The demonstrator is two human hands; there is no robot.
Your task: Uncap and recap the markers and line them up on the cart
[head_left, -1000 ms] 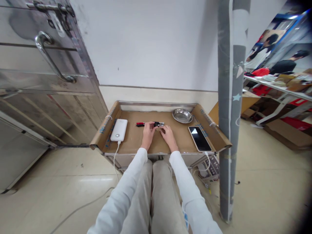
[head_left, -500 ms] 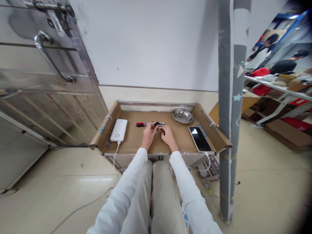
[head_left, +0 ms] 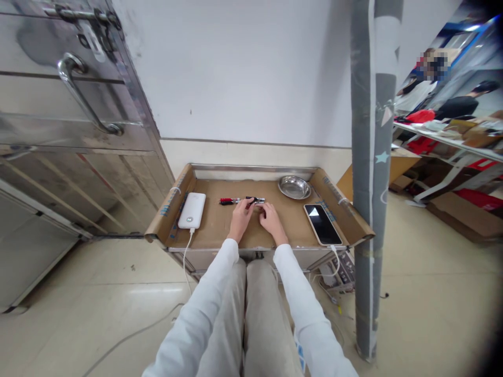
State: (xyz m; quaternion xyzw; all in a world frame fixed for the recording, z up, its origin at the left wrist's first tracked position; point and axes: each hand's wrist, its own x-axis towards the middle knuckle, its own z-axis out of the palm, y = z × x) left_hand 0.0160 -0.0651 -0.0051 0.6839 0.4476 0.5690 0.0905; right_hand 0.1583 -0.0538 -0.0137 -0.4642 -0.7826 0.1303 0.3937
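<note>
My left hand [head_left: 239, 215] is closed, with thumb and fingers pinched at the middle of a small group of pens. A red pen [head_left: 225, 200] and a black pen [head_left: 226, 203] lie side by side on the brown cardboard [head_left: 216, 228], their ends sticking out left of my fingers. Close by on the right, my right hand [head_left: 269, 217] is also closed, its fingertips at the near side of the pens' silvery right ends [head_left: 259, 199]. A slim pale part shows between both sets of fingertips. My fingers hide much of what they grip.
A white power bank [head_left: 192, 209] with a cable lies at the left. At the right are a shallow metal bowl [head_left: 294, 187] and a phone [head_left: 322, 224] with a cable. A grey wrapped pole [head_left: 369, 173] stands beside the cart. Other people sit far right.
The dark part at my left fingertips has lowered toward the pens. Both hands stay in almost the same place, with only small finger movements.
</note>
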